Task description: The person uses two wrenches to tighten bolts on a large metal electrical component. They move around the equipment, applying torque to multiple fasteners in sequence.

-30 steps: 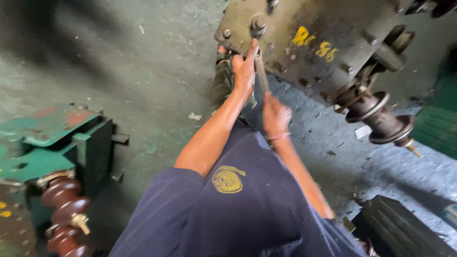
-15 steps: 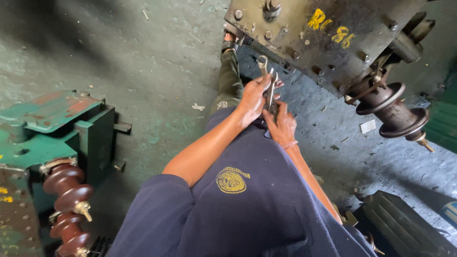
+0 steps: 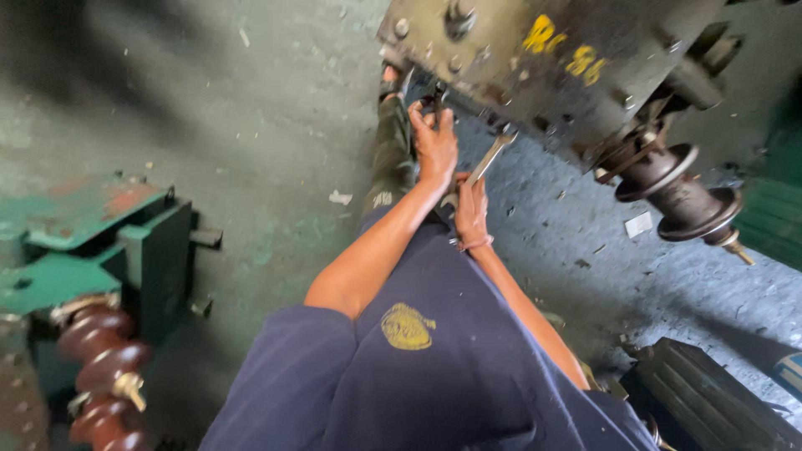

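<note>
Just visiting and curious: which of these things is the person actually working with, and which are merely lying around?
In use: left hand, right hand, spanner, grey metal casing with bolts.

Lying about: brown ribbed insulator, green machine, paper scraps on floor, dark finned block.

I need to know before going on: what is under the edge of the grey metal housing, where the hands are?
Under the grey metal housing, the left hand reaches up by a dark fitting, and the right hand holds a wrench angled upward. The housing's underside and the wrench's jaw end are covered.
</note>
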